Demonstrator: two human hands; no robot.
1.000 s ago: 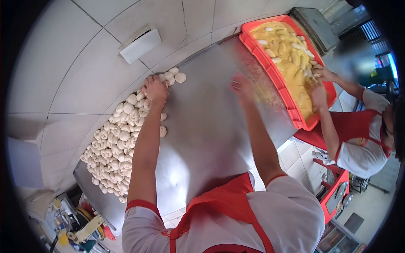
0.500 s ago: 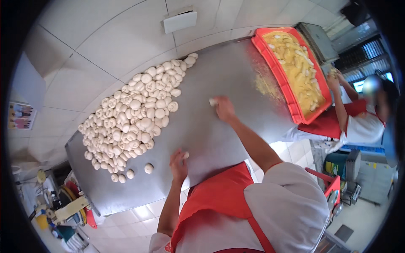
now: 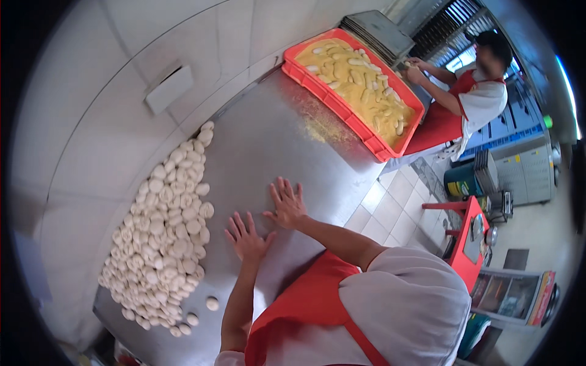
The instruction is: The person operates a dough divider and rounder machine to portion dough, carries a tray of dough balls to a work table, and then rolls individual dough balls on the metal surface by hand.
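Note:
My left hand (image 3: pixel 249 241) and my right hand (image 3: pixel 287 207) lie palm down with fingers spread on the steel table (image 3: pixel 244 146), side by side; whatever may be under the palms is hidden. To their left, a large heap of round, pale dough pieces (image 3: pixel 165 238) runs along the tiled wall, with a few loose pieces (image 3: pixel 212 303) at its near end. Beyond my hands, a red plastic tray (image 3: pixel 332 107) holds yellow crumbs with oblong pale pieces in them.
A co-worker in a red apron (image 3: pixel 455 104) stands past the tray, hands near stacked grey trays (image 3: pixel 375 33), holding something small. To the right are a tiled floor (image 3: pixel 397 195), a red stand (image 3: pixel 467 256) and a glass-fronted case (image 3: pixel 506 293). A white fitting (image 3: pixel 170 88) is on the wall.
My left hand has left the dough heap, where it was a second ago. Both hands, lifted with small pale pieces half a second ago, now lie spread on the table. The view has turned.

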